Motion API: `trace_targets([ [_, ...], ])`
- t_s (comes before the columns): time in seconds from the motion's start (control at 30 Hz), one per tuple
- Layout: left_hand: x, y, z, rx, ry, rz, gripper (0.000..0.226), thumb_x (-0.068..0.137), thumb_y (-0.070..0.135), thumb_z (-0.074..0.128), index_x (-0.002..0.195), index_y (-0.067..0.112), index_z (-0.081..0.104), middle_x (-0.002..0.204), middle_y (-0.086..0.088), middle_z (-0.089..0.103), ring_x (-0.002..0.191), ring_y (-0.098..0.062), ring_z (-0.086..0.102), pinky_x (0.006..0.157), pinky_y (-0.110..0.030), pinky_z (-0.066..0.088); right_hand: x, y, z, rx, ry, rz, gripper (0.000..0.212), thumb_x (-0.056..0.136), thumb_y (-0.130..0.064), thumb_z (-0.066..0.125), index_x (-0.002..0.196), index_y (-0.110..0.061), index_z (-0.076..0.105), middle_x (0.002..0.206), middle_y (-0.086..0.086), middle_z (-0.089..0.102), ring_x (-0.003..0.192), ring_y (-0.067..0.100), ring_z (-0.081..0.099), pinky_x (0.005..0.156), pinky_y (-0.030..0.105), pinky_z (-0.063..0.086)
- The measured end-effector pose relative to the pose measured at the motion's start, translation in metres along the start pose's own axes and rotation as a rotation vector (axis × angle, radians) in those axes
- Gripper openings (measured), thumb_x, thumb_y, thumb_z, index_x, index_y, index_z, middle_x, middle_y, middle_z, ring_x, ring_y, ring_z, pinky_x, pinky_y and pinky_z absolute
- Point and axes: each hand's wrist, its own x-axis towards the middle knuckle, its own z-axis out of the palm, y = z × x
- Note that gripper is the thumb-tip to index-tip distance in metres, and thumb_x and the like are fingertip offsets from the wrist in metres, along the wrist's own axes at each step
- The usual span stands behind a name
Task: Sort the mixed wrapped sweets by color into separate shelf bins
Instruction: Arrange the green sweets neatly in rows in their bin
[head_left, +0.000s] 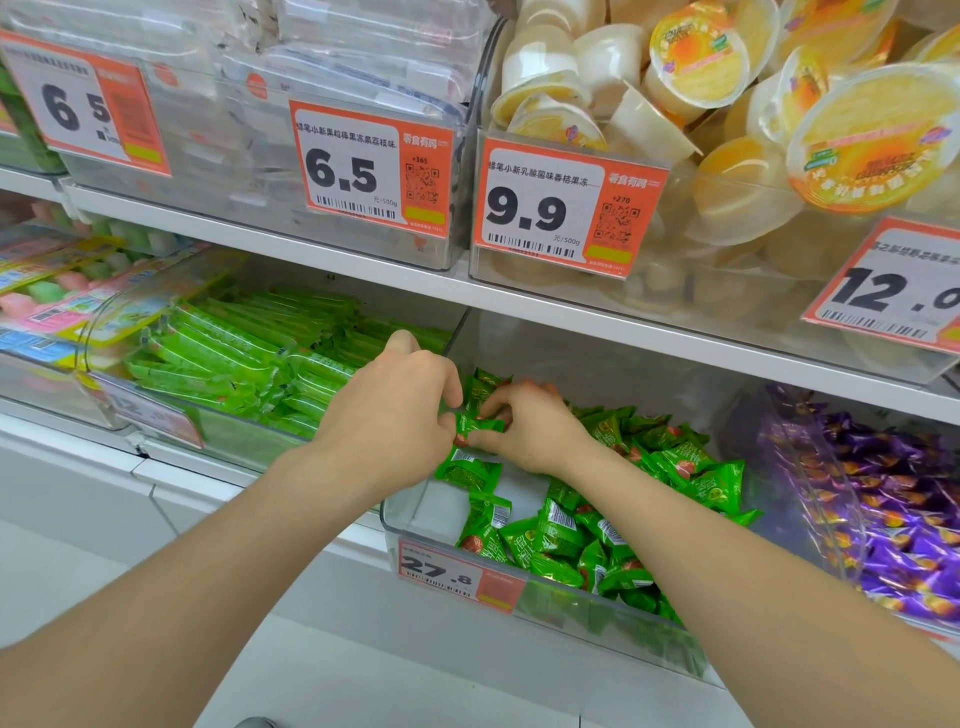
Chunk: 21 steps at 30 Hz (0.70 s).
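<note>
Fingers (450, 415) of left hand (395, 410) and right hand (527, 434) pinch one small green foil-wrapped sweet (480, 423), long axis crosswise between them, above the clear plastic bin (400, 512).

Bright, even shop light comes from overhead; shadows are faint. Glare whitens the clear bin fronts (208, 171) at ten o'clock. Shelf edges (311, 249) bow with lens distortion; corners look soft.

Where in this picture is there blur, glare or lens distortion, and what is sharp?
Head view: the 9.9 price tag is sharp, as are the left hand and right hand pinching a green sweet; the low left price tag is blurred; the shelf edge slants and bows from the wide lens; light is even, with mild reflections on the purple sweets' bin.
</note>
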Motion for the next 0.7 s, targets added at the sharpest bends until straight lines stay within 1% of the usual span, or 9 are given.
trace_targets([
  [0.07, 0.0, 0.0, 0.0, -0.003, 0.0, 0.003, 0.015, 0.093, 0.025, 0.068, 0.103, 0.035, 0.07, 0.115, 0.003, 0.043, 0.095, -0.026, 0.063, 0.085, -0.042, 0.056, 0.004, 0.002, 0.003, 0.026, 0.03, 0.051, 0.039, 0.084, -0.047, 0.083, 0.109, -0.019, 0.073, 0.105, -0.003, 0.066, 0.103, 0.018, 0.063, 0.08, 0.026, 0.045],
  [0.17, -0.001, 0.0, -0.001, 0.002, -0.004, -0.002, 0.014, 0.094, 0.027, 0.068, 0.105, 0.035, 0.07, 0.116, 0.003, 0.043, 0.094, -0.027, 0.063, 0.085, -0.042, 0.056, 0.008, 0.005, 0.002, 0.075, 0.095, 0.121, 0.035, 0.079, -0.043, 0.089, 0.102, -0.022, 0.075, 0.102, -0.003, 0.066, 0.105, 0.021, 0.063, 0.085, 0.028, 0.05],
  [0.27, 0.0, 0.0, 0.0, 0.003, -0.02, 0.006, 0.017, 0.094, 0.027, 0.068, 0.11, 0.033, 0.069, 0.118, 0.001, 0.041, 0.095, -0.026, 0.063, 0.086, -0.042, 0.056, 0.006, 0.004, -0.001, 0.107, 0.159, 0.203, 0.048, 0.074, -0.048, 0.091, 0.107, -0.019, 0.074, 0.105, -0.002, 0.064, 0.106, 0.022, 0.062, 0.086, 0.03, 0.051],
  [0.33, 0.0, 0.0, 0.001, 0.004, -0.039, 0.019, 0.02, 0.095, 0.027, 0.068, 0.114, 0.032, 0.068, 0.12, 0.001, 0.04, 0.095, -0.026, 0.062, 0.086, -0.04, 0.055, 0.005, 0.001, -0.002, 0.109, 0.177, 0.258, 0.061, 0.072, -0.052, 0.092, 0.114, -0.015, 0.068, 0.11, 0.001, 0.064, 0.107, 0.023, 0.062, 0.085, 0.033, 0.053],
  [0.37, 0.001, 0.0, 0.001, 0.006, -0.045, 0.026, 0.021, 0.095, 0.028, 0.069, 0.115, 0.032, 0.067, 0.121, 0.001, 0.039, 0.095, -0.025, 0.062, 0.085, -0.039, 0.054, 0.005, -0.001, -0.003, 0.121, 0.181, 0.275, 0.064, 0.072, -0.051, 0.092, 0.117, -0.013, 0.066, 0.113, 0.003, 0.064, 0.108, 0.024, 0.062, 0.085, 0.034, 0.053],
  [0.53, 0.002, -0.002, 0.0, -0.002, -0.053, 0.029, 0.024, 0.094, 0.034, 0.071, 0.117, 0.032, 0.065, 0.121, 0.002, 0.038, 0.096, -0.023, 0.061, 0.085, -0.041, 0.055, 0.006, -0.005, -0.004, 0.164, 0.17, 0.313, 0.071, 0.069, -0.052, 0.093, 0.121, -0.014, 0.063, 0.119, 0.003, 0.065, 0.111, 0.023, 0.063, 0.082, 0.031, 0.051],
  [0.63, 0.001, -0.003, 0.0, -0.006, -0.05, 0.044, 0.023, 0.093, 0.035, 0.071, 0.115, 0.032, 0.066, 0.121, 0.001, 0.039, 0.096, -0.024, 0.062, 0.086, -0.043, 0.056, 0.007, -0.006, -0.004, 0.153, 0.16, 0.308, 0.068, 0.066, -0.053, 0.094, 0.115, -0.016, 0.063, 0.115, 0.001, 0.063, 0.107, 0.021, 0.061, 0.077, 0.029, 0.048],
  [0.7, 0.001, -0.003, 0.0, -0.004, -0.047, 0.051, 0.022, 0.093, 0.035, 0.071, 0.114, 0.032, 0.067, 0.121, 0.001, 0.039, 0.097, -0.024, 0.062, 0.086, -0.043, 0.056, 0.007, -0.005, -0.002, 0.131, 0.199, 0.276, 0.062, 0.066, -0.05, 0.094, 0.109, -0.019, 0.061, 0.112, 0.003, 0.062, 0.104, 0.022, 0.059, 0.075, 0.03, 0.047],
])
